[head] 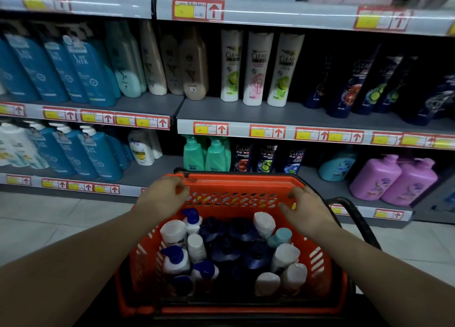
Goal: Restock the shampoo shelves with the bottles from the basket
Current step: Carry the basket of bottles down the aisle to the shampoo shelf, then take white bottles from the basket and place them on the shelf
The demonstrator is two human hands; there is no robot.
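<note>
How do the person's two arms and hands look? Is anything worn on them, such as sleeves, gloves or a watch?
The left forearm and the right forearm are bare down to the picture's edge; no sleeve shows. The left hand and the right hand wear no gloves, and no watch or bracelet shows. The fingers are too blurred to judge rings.

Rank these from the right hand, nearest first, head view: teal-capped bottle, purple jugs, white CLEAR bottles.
1. Teal-capped bottle, in the basket, just below the right hand.
2. Purple jugs, lowest shelf, to its right.
3. White CLEAR bottles, next shelf up, to the left.
</note>
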